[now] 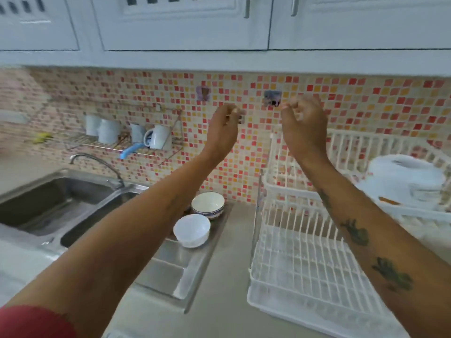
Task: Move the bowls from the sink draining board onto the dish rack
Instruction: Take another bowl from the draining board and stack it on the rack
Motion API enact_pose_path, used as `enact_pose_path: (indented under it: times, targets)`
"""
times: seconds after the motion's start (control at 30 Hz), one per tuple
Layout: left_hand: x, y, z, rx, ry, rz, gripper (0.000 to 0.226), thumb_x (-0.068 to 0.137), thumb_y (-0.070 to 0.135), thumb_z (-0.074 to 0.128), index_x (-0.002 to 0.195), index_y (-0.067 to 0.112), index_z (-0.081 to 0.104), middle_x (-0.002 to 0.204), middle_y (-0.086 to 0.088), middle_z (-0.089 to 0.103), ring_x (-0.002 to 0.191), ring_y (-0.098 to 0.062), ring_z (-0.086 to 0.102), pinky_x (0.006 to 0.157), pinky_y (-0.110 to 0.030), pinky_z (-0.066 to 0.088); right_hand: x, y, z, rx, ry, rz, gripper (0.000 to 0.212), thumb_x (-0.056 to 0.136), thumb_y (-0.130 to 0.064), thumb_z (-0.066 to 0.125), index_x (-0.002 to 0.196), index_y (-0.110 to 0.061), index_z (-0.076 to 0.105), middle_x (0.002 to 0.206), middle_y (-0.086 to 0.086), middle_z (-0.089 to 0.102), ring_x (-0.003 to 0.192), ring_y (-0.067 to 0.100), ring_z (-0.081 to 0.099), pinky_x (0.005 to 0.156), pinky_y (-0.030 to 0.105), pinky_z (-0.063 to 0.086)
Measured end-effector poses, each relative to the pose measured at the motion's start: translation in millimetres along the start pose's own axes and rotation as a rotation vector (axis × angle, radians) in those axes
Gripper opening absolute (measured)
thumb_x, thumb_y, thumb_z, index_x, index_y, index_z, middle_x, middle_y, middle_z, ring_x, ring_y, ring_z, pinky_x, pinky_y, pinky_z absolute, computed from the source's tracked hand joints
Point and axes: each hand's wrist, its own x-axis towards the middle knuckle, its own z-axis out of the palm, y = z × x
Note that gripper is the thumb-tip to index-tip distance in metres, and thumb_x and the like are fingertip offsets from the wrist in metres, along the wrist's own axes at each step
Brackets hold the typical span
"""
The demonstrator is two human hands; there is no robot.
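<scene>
Here both hands are raised in front of the tiled wall, well above the worktop: the left hand [223, 128] and the right hand [302, 125] each have their fingers loosely curled and hold nothing. The bowls are on the steel draining board [180, 272], right of the sink [56, 203]: a plain white bowl [191, 230] nearer, and a white bowl with a dark patterned band [207, 205] just behind it at the far end, close beside each other; whether they touch I cannot tell. A third may sit hidden behind the left forearm. The white rack [300, 269] stands to the right, its near lower tier bare. Both bowls look like glazed ceramic, so likely stiff, fairly light, breakable, and slippery if wet; a thumb inside the rim with the fingers under the outer wall would seem the safest hold. No brand, label or legible writing shows anywhere; the picture is blurred.
</scene>
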Motion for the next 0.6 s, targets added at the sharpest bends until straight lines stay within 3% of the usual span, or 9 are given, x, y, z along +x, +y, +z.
enact_pose_path:
  times: [0.07, 0.1, 0.2, 0.27, 0.3, 0.37, 0.43, 0.5, 0.6]
  targets:
    - [-13, -36, -36, 0.056, 0.082, -0.09, 0.021, 0.1, 0.024, 0.043, 0.094, 0.009, 0.056, 0.096, -0.013, 0.062, 0.087, -0.02, 0.057, 0.074, -0.026, 0.043, -15, -16, 45, 0.109, -0.073, -0.044, 0.017, 0.088, -0.015, 0.054, 0.082, -0.005, 0.065, 0.103, 0.008, 0.058, 0.084, 0.003, 0.047, 0.075, -0.004, 0.033]
    - [-22, -57, -54, 0.072, 0.12, -0.152, 0.021, 0.101, 0.025, 0.043, 0.094, 0.01, 0.056, 0.095, -0.013, 0.062, 0.087, -0.02, 0.056, 0.074, -0.028, 0.044, -24, -20, 67, 0.154, -0.108, -0.067, 0.017, 0.087, -0.015, 0.054, 0.082, -0.004, 0.066, 0.103, 0.008, 0.059, 0.083, 0.003, 0.049, 0.072, -0.003, 0.034]
    - [-50, -116, -102, 0.024, 0.233, -0.365, 0.025, 0.101, 0.027, 0.042, 0.095, 0.009, 0.058, 0.091, -0.007, 0.061, 0.085, -0.02, 0.054, 0.078, -0.036, 0.045, -52, -26, 127, 0.237, -0.294, -0.066, 0.015, 0.086, -0.013, 0.055, 0.08, -0.006, 0.067, 0.106, 0.007, 0.06, 0.091, 0.007, 0.053, 0.075, 0.005, 0.038]
    - [-72, -155, -126, -0.021, 0.232, -0.557, 0.032, 0.101, 0.032, 0.041, 0.098, 0.006, 0.06, 0.089, -0.004, 0.06, 0.086, -0.02, 0.053, 0.074, -0.033, 0.042, -68, -19, 163, 0.258, -0.441, 0.022, 0.016, 0.087, -0.014, 0.057, 0.073, -0.015, 0.065, 0.105, 0.004, 0.061, 0.1, 0.013, 0.055, 0.082, 0.018, 0.042]
    - [-84, -174, -134, -0.035, 0.219, -0.666, 0.036, 0.102, 0.036, 0.039, 0.099, 0.006, 0.06, 0.091, -0.005, 0.059, 0.087, -0.021, 0.052, 0.071, -0.032, 0.041, -73, -10, 181, 0.253, -0.505, 0.092, 0.019, 0.086, -0.015, 0.057, 0.069, -0.02, 0.062, 0.099, -0.001, 0.062, 0.1, 0.016, 0.056, 0.084, 0.024, 0.042]
    - [-108, -210, -146, -0.054, 0.206, -0.857, 0.042, 0.1, 0.046, 0.037, 0.094, 0.012, 0.059, 0.097, -0.006, 0.057, 0.084, -0.02, 0.05, 0.066, -0.03, 0.039, -86, 15, 215, 0.242, -0.591, 0.265, 0.028, 0.085, -0.021, 0.059, 0.057, -0.019, 0.055, 0.068, -0.014, 0.059, 0.076, 0.016, 0.058, 0.077, 0.03, 0.044]
    - [-128, -240, -150, -0.082, 0.229, -0.983, 0.044, 0.099, 0.052, 0.035, 0.092, 0.014, 0.057, 0.094, -0.006, 0.055, 0.073, -0.015, 0.047, 0.061, -0.027, 0.035, -100, 48, 244, 0.214, -0.607, 0.456, 0.041, 0.084, -0.029, 0.061, 0.05, -0.013, 0.047, 0.046, -0.008, 0.049, 0.054, 0.018, 0.046, 0.066, 0.033, 0.042]
    - [-140, -267, -148, -0.096, 0.25, -1.086, 0.045, 0.1, 0.05, 0.035, 0.095, 0.011, 0.056, 0.086, -0.003, 0.054, 0.068, -0.012, 0.046, 0.058, -0.025, 0.034, -117, 85, 268, 0.163, -0.615, 0.631, 0.044, 0.086, -0.039, 0.059, 0.063, -0.002, 0.054, 0.064, 0.014, 0.055, 0.063, 0.03, 0.049, 0.066, 0.032, 0.036]
    - [-157, -305, -131, -0.159, 0.22, -1.217, 0.039, 0.1, 0.045, 0.037, 0.106, 0.013, 0.058, 0.097, -0.005, 0.055, 0.083, -0.017, 0.05, 0.065, -0.028, 0.038, -142, 138, 290, 0.039, -0.684, 0.849, 0.05, 0.092, -0.049, 0.047, 0.103, -0.004, 0.064, 0.102, 0.013, 0.061, 0.096, 0.029, 0.057, 0.082, 0.033, 0.042]
